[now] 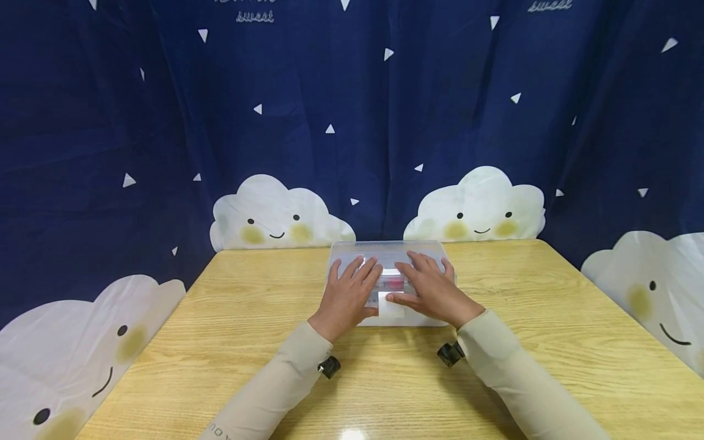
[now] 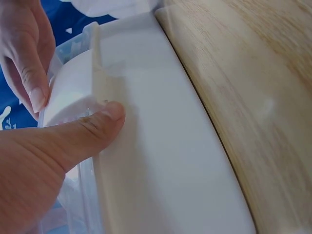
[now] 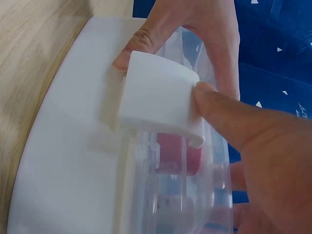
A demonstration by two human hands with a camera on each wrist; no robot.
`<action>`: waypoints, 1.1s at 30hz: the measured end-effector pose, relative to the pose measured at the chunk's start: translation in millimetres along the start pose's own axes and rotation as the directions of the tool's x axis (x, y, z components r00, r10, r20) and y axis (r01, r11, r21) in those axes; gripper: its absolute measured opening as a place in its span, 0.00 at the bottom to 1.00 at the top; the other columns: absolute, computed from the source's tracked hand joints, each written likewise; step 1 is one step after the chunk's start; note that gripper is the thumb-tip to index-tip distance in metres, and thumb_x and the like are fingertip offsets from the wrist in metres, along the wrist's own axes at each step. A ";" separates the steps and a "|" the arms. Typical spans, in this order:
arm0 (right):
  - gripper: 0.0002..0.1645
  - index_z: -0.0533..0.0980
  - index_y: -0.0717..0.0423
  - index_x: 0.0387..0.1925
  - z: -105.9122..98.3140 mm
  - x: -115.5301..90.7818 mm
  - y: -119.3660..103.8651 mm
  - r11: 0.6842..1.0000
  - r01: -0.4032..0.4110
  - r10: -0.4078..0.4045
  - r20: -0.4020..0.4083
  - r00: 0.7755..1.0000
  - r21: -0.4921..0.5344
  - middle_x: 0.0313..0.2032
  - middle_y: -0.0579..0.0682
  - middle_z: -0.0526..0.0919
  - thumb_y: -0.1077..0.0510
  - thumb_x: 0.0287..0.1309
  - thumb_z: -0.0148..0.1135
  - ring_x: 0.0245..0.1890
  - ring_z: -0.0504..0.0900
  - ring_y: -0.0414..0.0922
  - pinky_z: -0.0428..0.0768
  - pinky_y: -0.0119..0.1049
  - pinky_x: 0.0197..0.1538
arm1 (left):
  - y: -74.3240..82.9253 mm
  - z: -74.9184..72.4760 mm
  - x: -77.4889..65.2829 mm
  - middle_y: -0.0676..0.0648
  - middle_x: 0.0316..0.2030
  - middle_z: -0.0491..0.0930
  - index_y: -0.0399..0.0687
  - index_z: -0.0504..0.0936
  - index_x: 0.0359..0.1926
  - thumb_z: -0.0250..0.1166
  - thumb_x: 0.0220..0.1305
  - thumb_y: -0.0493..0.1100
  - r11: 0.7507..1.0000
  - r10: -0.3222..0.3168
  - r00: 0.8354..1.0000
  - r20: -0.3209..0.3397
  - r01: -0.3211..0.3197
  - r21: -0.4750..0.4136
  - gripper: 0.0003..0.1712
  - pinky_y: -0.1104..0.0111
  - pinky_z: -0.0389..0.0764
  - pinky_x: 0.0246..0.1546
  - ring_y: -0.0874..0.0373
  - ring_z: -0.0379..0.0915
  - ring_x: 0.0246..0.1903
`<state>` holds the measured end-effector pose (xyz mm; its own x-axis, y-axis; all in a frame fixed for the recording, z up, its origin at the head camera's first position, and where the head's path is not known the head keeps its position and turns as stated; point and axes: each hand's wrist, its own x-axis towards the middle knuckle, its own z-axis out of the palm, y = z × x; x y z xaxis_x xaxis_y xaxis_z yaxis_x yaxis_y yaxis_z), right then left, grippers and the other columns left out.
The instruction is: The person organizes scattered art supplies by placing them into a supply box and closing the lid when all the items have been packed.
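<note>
A plastic box with a white base (image 1: 423,319) and a see-through lid (image 1: 379,248) stands on the table. My left hand (image 1: 346,299) lies on the left part of the lid, fingers spread. Its thumb (image 2: 97,129) reaches down over the front, beside the white latch (image 3: 158,95). The right hand (image 1: 437,294) rests on the lid's right part, and the tip of its thumb (image 3: 229,114) touches the upper edge of the latch. The latch is swung outward from the front wall. Through the lid a red item (image 3: 178,153) shows, partly hidden by the latch.
The box is on a wood-grain table (image 1: 247,293), near its back edge. Behind it hangs a dark blue curtain (image 1: 297,134) with white clouds and triangles. A small black wrist camera (image 1: 330,366) sits under the left sleeve, another (image 1: 451,353) under the right.
</note>
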<state>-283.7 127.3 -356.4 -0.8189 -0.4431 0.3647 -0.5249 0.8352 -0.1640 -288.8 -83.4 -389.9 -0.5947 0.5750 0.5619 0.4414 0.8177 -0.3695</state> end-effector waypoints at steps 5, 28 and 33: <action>0.43 0.71 0.54 0.63 0.4 0.0 -0.7 1.000 -0.013 0.012 -0.007 1.000 -0.008 0.68 0.62 0.61 0.33 0.53 0.62 0.66 0.60 0.63 0.45 0.71 0.61 | 0.1 -0.9 -0.1 0.49 0.67 0.66 0.51 0.66 0.66 0.73 0.40 0.70 1.000 0.002 1.000 0.001 -0.002 0.011 0.54 0.44 0.63 0.60 0.50 0.61 0.66; 0.43 0.73 0.53 0.58 5.2 -0.6 -2.3 0.997 0.014 -0.021 -0.098 0.995 -0.070 0.64 0.62 0.67 0.34 0.45 0.70 0.62 0.66 0.62 0.51 0.72 0.59 | 0.1 -2.5 -0.2 0.48 0.67 0.66 0.51 0.66 0.66 0.73 0.41 0.69 1.000 0.002 1.000 0.000 -0.002 0.013 0.53 0.44 0.64 0.59 0.50 0.61 0.66; 0.44 0.73 0.52 0.57 7.5 -0.3 -2.6 0.996 0.005 -0.015 -0.105 0.994 -0.093 0.64 0.62 0.67 0.33 0.43 0.70 0.62 0.66 0.61 0.52 0.72 0.59 | 0.2 -3.1 -0.5 0.49 0.68 0.65 0.51 0.66 0.67 0.72 0.42 0.69 1.000 0.001 1.000 0.018 -0.001 0.018 0.54 0.44 0.64 0.60 0.51 0.60 0.67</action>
<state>-283.8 122.9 -362.9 -0.7823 -0.4189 0.4611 -0.5052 0.8597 -0.0760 -286.3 -83.6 -388.0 -0.6062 0.5761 0.5484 0.4301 0.8174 -0.3833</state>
